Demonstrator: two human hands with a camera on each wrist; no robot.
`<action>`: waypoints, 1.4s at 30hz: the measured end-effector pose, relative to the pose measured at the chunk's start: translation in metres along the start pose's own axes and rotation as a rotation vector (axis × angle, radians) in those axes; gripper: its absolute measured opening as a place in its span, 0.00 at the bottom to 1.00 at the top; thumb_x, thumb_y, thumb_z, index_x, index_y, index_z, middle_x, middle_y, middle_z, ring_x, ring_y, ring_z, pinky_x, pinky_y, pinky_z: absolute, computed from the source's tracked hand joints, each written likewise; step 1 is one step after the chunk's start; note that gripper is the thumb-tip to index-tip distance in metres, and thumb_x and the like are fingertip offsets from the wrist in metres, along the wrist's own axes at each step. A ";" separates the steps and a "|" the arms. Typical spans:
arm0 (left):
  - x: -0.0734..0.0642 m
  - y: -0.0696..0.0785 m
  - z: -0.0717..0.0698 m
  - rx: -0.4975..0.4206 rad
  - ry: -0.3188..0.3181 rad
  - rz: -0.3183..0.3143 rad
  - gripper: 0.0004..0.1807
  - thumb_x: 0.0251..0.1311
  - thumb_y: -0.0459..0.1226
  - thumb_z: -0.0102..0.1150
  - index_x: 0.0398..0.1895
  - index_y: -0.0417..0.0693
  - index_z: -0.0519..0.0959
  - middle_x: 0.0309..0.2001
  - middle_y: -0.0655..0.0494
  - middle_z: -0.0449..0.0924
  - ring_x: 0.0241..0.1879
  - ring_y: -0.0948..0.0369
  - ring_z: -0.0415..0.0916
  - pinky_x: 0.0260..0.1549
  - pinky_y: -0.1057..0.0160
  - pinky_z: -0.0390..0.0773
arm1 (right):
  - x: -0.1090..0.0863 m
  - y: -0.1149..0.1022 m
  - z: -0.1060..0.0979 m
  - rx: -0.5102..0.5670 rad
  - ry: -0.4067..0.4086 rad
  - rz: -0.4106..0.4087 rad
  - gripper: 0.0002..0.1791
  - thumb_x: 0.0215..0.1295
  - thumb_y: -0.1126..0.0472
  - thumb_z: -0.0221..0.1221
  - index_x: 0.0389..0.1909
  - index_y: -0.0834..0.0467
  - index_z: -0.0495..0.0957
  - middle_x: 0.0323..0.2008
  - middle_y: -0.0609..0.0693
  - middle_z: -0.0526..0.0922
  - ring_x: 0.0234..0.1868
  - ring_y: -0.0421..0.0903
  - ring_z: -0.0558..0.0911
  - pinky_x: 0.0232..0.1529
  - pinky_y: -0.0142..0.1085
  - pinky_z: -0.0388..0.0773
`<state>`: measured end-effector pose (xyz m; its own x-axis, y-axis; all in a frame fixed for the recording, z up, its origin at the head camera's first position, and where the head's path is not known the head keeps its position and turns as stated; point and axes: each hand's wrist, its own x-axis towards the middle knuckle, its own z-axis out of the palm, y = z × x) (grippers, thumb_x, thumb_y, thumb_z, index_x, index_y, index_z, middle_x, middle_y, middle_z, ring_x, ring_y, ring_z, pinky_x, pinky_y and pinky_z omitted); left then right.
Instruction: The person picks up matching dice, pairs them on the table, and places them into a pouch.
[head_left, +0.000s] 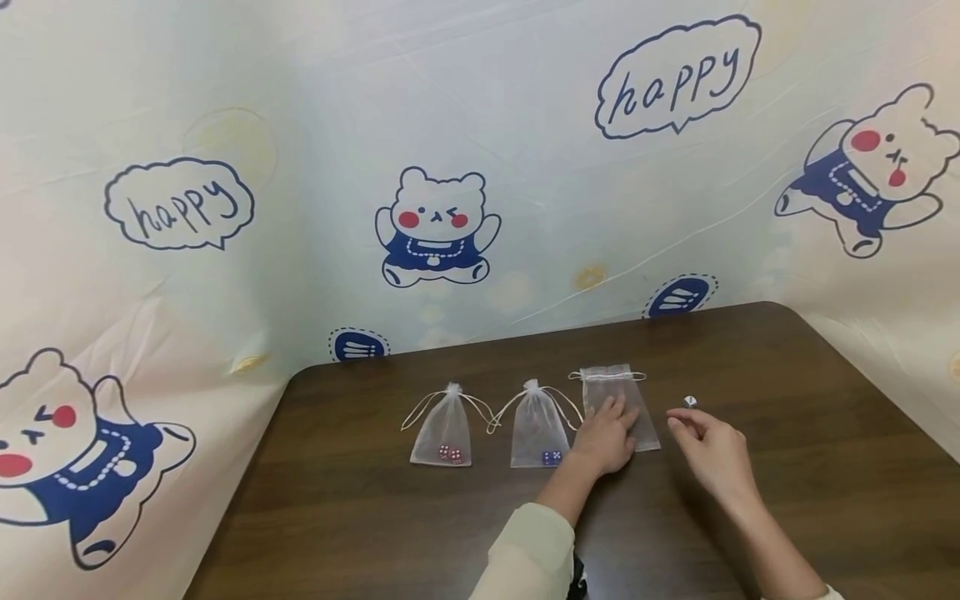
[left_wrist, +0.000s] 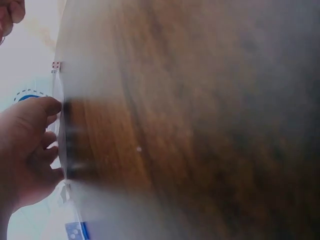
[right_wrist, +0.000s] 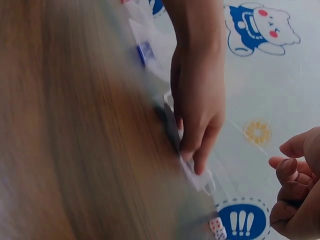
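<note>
You had a brown table in front of you, its far corners rounded. Behind it, you saw a pale cloth printed with three bears, two bubbles reading "happy" and, along the table's far edge, two blue badges ringed with dashes.

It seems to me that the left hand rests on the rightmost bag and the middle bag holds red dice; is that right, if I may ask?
Not quite: the dice in the middle bag are blue, as the head view shows. The left hand rests on the rightmost bag.
</note>
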<state>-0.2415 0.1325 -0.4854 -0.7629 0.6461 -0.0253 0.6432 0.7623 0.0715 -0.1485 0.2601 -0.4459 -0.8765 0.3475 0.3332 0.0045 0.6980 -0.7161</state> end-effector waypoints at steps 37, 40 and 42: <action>0.004 0.002 -0.009 0.023 -0.079 -0.028 0.25 0.62 0.48 0.51 0.64 0.67 0.66 0.67 0.66 0.58 0.67 0.66 0.51 0.61 0.62 0.56 | 0.073 0.071 -0.011 -0.373 -0.430 0.057 0.14 0.62 0.63 0.56 0.48 0.64 0.76 0.45 0.70 0.76 0.27 0.54 0.76 0.20 0.43 0.69; 0.003 0.002 -0.010 0.015 -0.079 -0.028 0.25 0.62 0.48 0.51 0.64 0.67 0.66 0.67 0.66 0.58 0.67 0.66 0.50 0.61 0.62 0.56 | 0.073 0.073 -0.010 -0.374 -0.427 0.059 0.14 0.62 0.62 0.56 0.47 0.64 0.77 0.45 0.69 0.77 0.28 0.55 0.76 0.20 0.43 0.69; 0.004 0.002 -0.010 0.016 -0.078 -0.026 0.25 0.62 0.48 0.51 0.64 0.67 0.66 0.67 0.66 0.58 0.67 0.66 0.50 0.61 0.62 0.56 | 0.073 0.074 -0.009 -0.374 -0.418 0.055 0.14 0.62 0.61 0.57 0.47 0.63 0.77 0.44 0.69 0.77 0.30 0.58 0.77 0.21 0.45 0.70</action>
<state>-0.2436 0.1360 -0.4757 -0.7721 0.6268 -0.1047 0.6249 0.7788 0.0542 -0.2073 0.3424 -0.4688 -0.9860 0.1650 -0.0246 0.1593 0.8869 -0.4337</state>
